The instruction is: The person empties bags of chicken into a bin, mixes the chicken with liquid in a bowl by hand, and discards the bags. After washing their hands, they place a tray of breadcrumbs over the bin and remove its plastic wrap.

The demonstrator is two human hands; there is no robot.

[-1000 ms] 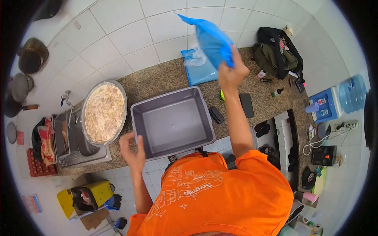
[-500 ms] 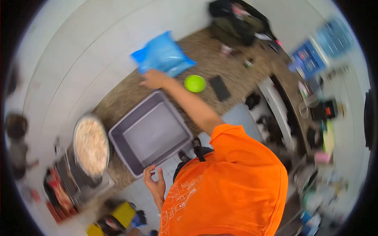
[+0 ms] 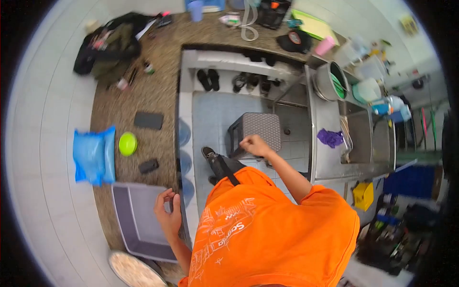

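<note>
Left hand point(image 3: 167, 213) grips grey tub point(image 3: 136, 217) rim at 9 o'clock. Right hand point(image 3: 253, 143) curled, empty, over stool point(image 3: 258, 125) at 12. Keep tub steady.

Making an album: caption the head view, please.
Person in orange shirt: left hand on grey tub, right hand by grey stool.

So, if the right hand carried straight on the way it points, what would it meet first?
The grey stool, directly ahead of the right hand. Depth is unclear from above, so they may be touching.
</note>
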